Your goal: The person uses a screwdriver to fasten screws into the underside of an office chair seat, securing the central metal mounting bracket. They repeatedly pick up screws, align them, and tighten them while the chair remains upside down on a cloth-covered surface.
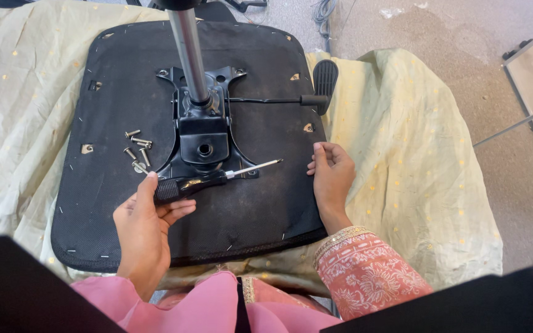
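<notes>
Leftmost, a pale yellow-green cloth with small gold dots (pixel 20 111) is spread under everything, presumably to shield the black fabric-covered underside of an upturned office chair seat (pixel 112 80) lying flat on it. Toward the seat's left half sits a loose cluster of short silver screws (pixel 138 150), gathered close beside the mounting plate where they stay within easy reach. Just below them the left hand (pixel 145 227) comes up from the near edge; its fingers (pixel 149 185) are loosely curled, thumb and forefinger closing lightly around the ribbed black grip of a black-handled screwdriver with a thin silver shaft (pixel 208 180), a light pinch rather than a full clench. That screwdriver lies nearly flat across the seat, its tip pointing right and slightly away, resting over the near edge of the black metal tilt mechanism plate (pixel 202 135) fixed at the seat's centre. A shiny chrome gas-lift column (pixel 187 49) rises from that plate toward the camera, and a thin black lever rod ending in a flat black paddle handle (pixel 324 86) runs off to the right past the seat's rim. At that right rim rests the right hand (pixel 331 179), holding nothing: its fingers (pixel 317 157) are bent and relaxed, their tips pressing on the seat edge, seemingly steadying it.
</notes>
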